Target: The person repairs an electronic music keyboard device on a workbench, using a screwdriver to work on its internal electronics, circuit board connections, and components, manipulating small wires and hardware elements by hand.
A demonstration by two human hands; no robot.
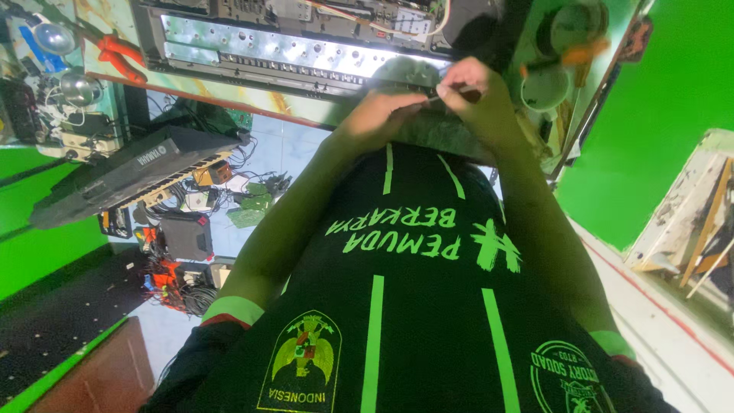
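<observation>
Both hands are working together over a green circuit board (428, 126), which is lying at the near edge of the tabletop (252, 99), just in front of the opened electronics chassis (298, 42).

The right hand (478, 95) is pinching a thin, dark, rod-like tool (451, 93) between thumb and fingers; whether it is a probe, a tweezer or a soldering tip I cannot tell. The left hand (375, 115) is curling its fingers down onto the board's left part, steadying it and apparently meeting the tool's tip.

Handling judgement: the board is looking light, thin and stiff, with fragile parts on its face. It is best taken by its bare edges, not by the components. The tool is slender and light, suiting a pen-like pinch near its tip.

Left of the chassis, red-handled pliers (122, 57) are lying on the tabletop. Below them, a dark keyboard instrument (130, 176) is sitting tilted among loose cables (183, 291).
</observation>
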